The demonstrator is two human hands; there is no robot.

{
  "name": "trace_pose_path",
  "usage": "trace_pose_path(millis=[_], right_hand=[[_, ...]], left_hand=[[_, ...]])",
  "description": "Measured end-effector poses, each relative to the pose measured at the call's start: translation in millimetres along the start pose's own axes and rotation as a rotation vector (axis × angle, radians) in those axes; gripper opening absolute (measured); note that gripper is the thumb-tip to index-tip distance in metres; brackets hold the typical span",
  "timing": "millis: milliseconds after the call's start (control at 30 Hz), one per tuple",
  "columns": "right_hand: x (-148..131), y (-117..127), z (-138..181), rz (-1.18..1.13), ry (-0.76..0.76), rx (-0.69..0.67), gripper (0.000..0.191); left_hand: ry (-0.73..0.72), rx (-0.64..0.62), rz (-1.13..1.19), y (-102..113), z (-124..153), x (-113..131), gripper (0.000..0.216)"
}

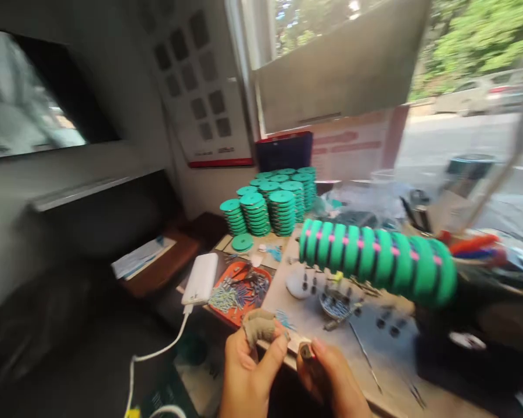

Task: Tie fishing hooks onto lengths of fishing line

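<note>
My left hand (255, 366) is at the bottom middle, thumb and fingertips pinched together. Tan ribbed sleeves (259, 328) cover its bent fingers. Whatever lies in the pinch is too small to make out. Just to its right, my right hand (335, 377) is closed round a dark brown, blunt-ended piece (308, 355), whose kind is unclear. Ahead of both hands, an orange tray (228, 314) holds many small slim parts in pale and purple-blue tones. Small blue slim pieces (283, 318) lie on the worktop (283, 284) close to my left fingertips.
Green discs on a dark arm (375, 255) jut over the worktop from the right. Stacks of green discs (253, 212) stand at the back. A small bowl (335, 307), a thin metal tool (366, 357) and a corded white power bank (200, 278) lie around.
</note>
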State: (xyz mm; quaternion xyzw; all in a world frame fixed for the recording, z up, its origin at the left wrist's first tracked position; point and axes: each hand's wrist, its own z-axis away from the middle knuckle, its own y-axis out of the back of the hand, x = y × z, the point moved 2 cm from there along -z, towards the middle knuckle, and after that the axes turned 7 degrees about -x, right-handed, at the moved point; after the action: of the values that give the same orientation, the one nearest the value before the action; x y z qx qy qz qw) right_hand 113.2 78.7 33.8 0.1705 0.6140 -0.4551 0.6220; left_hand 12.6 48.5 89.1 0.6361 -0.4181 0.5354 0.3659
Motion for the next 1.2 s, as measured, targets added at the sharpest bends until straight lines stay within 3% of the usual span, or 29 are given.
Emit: trace_pose_path(millis=[167,267,600,833,1200], right_hand=[[6,-3,-15,-0.071,-0.012,-0.049,0.050],[8,2,-14,-0.113,-0.009,-0.056,0.045],[5,10,-11,-0.070,0.073,-0.111,0.047],[9,14,-10,0.048,0.069,-0.223,0.049],[10,13,-12,0.268,0.258,-0.189,0.051]], left_hand=[[-0.181,0.200,-0.194,-4,8,4,0.009],[-0.269,0.251,-0.356,-10,16,6,0.008],[-0.397,0.146,-0.628,-17,25,8,0.011],[-0.421,0.138,-0.698,-17,27,9,0.012],[-0.402,0.146,-0.664,-16,27,4,0.013]])
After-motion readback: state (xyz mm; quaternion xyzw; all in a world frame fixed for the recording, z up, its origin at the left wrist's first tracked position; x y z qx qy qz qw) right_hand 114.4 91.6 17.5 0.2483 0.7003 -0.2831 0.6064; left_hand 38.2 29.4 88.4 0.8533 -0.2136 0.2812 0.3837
